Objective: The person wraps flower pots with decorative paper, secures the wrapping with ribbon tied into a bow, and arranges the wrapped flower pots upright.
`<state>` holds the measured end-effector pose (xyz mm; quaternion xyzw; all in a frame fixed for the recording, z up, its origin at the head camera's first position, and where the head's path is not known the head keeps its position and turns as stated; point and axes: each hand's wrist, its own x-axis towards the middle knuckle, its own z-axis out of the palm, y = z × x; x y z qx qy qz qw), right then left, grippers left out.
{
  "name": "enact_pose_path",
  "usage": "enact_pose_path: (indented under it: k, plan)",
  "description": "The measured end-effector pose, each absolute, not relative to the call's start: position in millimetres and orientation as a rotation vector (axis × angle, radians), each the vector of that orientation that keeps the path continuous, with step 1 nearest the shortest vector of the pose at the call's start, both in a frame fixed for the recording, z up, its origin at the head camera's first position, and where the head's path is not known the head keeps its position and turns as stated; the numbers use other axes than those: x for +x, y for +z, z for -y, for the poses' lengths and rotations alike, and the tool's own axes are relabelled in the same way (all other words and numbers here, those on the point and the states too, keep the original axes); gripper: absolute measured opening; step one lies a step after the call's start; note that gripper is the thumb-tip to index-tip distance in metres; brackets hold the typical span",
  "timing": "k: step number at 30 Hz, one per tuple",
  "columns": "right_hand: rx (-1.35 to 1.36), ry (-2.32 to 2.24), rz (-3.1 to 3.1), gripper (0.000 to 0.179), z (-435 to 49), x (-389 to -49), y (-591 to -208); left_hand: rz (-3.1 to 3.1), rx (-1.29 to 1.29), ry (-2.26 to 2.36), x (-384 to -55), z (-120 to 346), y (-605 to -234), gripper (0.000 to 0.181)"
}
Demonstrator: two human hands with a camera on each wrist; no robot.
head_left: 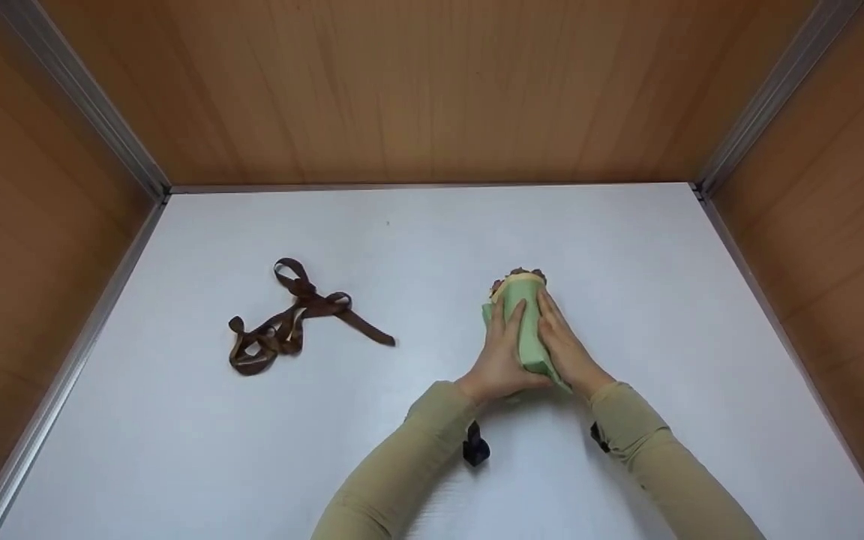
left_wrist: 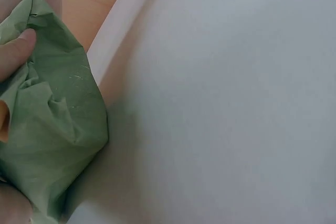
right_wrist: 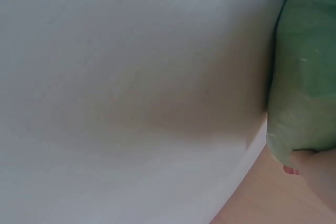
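A bundle in green wrapping paper (head_left: 528, 341) is between both hands, right of the middle of the white table. Crinkled brown, flower-like pieces and a cream inner layer (head_left: 520, 277) show at its far end. My left hand (head_left: 501, 361) grips its left side, fingers spread over the paper and thumb across the near end. Along the right side, my right hand (head_left: 568, 352) holds it with long fingers; its thumb is hidden. The left wrist view shows the folded paper end (left_wrist: 63, 124) under a thumb. In the right wrist view the smooth paper side (right_wrist: 302, 77) meets a finger.
A tangled brown ribbon (head_left: 304, 304) with loops and a loose tail lies on the table (head_left: 199, 450) to the left. Wooden panels (head_left: 432, 90) with metal edges enclose the back and both sides. A small black object (head_left: 475, 448) shows beside the left forearm.
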<state>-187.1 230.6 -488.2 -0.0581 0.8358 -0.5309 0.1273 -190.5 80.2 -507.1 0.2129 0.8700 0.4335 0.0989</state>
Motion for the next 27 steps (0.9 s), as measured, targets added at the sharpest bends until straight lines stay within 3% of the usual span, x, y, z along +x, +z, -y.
enact_pose_path:
  k: [7,18,22,27]
  plan:
    - [-0.131,-1.671,-2.381,0.06,-232,-186,-489,-2.526,0.617,1.313,-190,-80,-506,0.129]
    - [0.119,-1.542,-2.323,0.079,-223,-191,-485,-2.487,0.578,1.315,-194,-71,-504,0.131]
    - [0.025,-1.5,-2.351,0.076,-225,-189,-486,-2.469,0.586,1.33,-195,-68,-505,0.131]
    - [-0.348,-1.313,-2.488,0.069,-243,-184,-490,-2.39,0.582,1.389,-193,-66,-508,0.129]
